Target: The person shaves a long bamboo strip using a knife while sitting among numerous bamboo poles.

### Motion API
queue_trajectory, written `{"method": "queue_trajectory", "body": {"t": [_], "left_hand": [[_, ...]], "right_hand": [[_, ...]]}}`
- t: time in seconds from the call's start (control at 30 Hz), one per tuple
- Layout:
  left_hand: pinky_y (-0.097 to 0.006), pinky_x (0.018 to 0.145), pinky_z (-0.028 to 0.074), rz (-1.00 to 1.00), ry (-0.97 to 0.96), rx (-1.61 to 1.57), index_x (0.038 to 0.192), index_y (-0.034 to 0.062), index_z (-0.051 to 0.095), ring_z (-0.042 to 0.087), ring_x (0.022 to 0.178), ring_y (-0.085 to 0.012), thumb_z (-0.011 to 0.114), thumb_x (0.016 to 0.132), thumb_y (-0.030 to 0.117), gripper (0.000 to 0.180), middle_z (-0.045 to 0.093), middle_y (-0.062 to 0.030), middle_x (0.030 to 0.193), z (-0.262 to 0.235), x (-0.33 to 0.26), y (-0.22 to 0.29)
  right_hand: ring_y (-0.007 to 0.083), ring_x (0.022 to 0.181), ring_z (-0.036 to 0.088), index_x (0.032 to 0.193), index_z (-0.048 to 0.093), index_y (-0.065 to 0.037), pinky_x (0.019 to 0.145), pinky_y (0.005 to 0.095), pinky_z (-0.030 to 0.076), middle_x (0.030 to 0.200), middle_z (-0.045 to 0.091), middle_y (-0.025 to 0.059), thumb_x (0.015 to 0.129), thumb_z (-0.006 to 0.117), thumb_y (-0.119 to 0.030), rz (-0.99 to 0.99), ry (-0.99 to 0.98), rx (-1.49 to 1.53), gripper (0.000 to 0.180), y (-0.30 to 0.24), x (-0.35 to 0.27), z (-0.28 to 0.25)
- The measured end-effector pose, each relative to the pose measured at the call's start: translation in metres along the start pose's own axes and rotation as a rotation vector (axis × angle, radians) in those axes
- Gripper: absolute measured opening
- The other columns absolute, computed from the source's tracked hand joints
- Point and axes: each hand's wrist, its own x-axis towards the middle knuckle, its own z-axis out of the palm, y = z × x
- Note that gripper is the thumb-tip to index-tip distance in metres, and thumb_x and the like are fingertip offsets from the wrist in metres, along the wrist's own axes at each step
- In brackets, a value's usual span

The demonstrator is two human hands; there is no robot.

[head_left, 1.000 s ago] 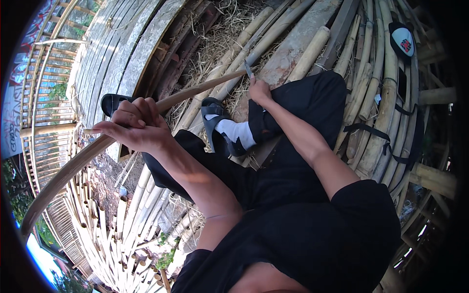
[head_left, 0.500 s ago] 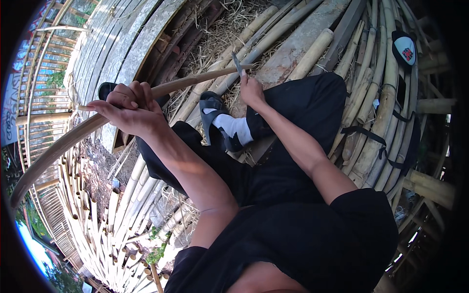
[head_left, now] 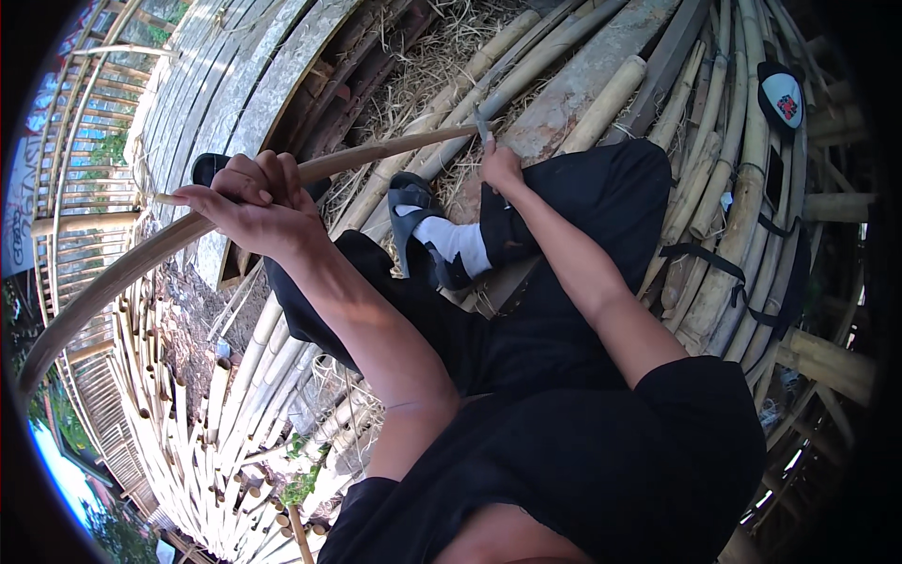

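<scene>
A long, slightly curved bamboo strip (head_left: 390, 148) crosses in front of me, from the left rim to a tapered end above my sandalled foot. My left hand (head_left: 258, 199) is closed around it, thumb pointing left. My right hand (head_left: 503, 167) grips a knife (head_left: 481, 122) whose blade points up, at the strip's thin far end. Whether the blade touches the bamboo I cannot tell. The knife's handle is hidden in my fingers. One foot wears a dark sandal (head_left: 406, 226) over a white sock, just below the strip.
Bamboo poles (head_left: 601, 103) lie beyond my knees and along the right, with a cap (head_left: 780, 99) and a black strap (head_left: 709, 258) on them. Wooden planks (head_left: 235, 66) stretch at upper left. Many cut bamboo ends (head_left: 178, 414) are at lower left, near a bamboo fence (head_left: 94, 226).
My right hand and the knife have moved slightly to the right, along the strip toward its tip. My left hand keeps its hold almost unmoved.
</scene>
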Motion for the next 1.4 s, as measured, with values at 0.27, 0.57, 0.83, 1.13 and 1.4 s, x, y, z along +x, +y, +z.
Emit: {"method": "queue_trajectory", "body": {"t": [0.27, 0.57, 0.83, 1.13, 1.4], "left_hand": [[-0.021, 0.031, 0.015, 0.032, 0.012, -0.013, 0.047, 0.0152, 0.028, 0.017, 0.035, -0.0075, 0.032, 0.093, 0.057, 0.062, 0.021, 0.0035, 0.045, -0.006, 0.005, -0.002], [-0.022, 0.033, 0.014, 0.051, -0.002, -0.001, 0.048, 0.0146, 0.026, 0.017, 0.036, -0.0077, 0.032, 0.093, 0.058, 0.062, 0.022, 0.0035, 0.046, -0.004, 0.001, -0.004], [-0.022, 0.035, 0.015, 0.011, 0.030, 0.004, 0.048, 0.0152, 0.025, 0.017, 0.037, -0.0086, 0.034, 0.091, 0.060, 0.063, 0.021, 0.0032, 0.046, 0.003, -0.001, -0.002], [-0.021, 0.031, 0.017, 0.030, 0.001, 0.014, 0.046, 0.0150, 0.026, 0.018, 0.034, -0.0073, 0.030, 0.091, 0.060, 0.064, 0.022, 0.0037, 0.043, -0.007, -0.001, 0.002], [-0.021, 0.032, 0.017, 0.041, -0.016, -0.010, 0.047, 0.0156, 0.027, 0.017, 0.033, -0.0070, 0.032, 0.092, 0.059, 0.063, 0.023, 0.0037, 0.043, -0.007, -0.001, 0.003]], "right_hand": [[0.0465, 0.082, 0.059, 0.074, 0.063, 0.008, 0.078, 0.0503, 0.045, 0.075, 0.060, 0.0312, 0.094, 0.028, -0.047, -0.408, 0.069, -0.050, 0.069, -0.038, -0.045, 0.026], [0.0478, 0.086, 0.058, 0.077, 0.065, 0.008, 0.081, 0.0516, 0.045, 0.080, 0.060, 0.0331, 0.095, 0.031, -0.042, -0.357, 0.130, -0.032, 0.062, -0.037, -0.056, 0.021], [0.0461, 0.084, 0.060, 0.078, 0.063, 0.008, 0.078, 0.0508, 0.047, 0.080, 0.061, 0.0313, 0.095, 0.030, -0.041, -0.242, 0.204, -0.087, 0.062, 0.009, -0.003, 0.012], [0.0487, 0.084, 0.058, 0.073, 0.062, 0.010, 0.078, 0.0532, 0.045, 0.076, 0.058, 0.0338, 0.096, 0.029, -0.041, -0.456, 0.068, -0.139, 0.065, -0.045, -0.071, 0.005], [0.0479, 0.085, 0.058, 0.077, 0.063, 0.008, 0.078, 0.0530, 0.045, 0.079, 0.059, 0.0334, 0.095, 0.032, -0.041, -0.404, 0.068, -0.091, 0.061, -0.044, -0.106, 0.004]]}}
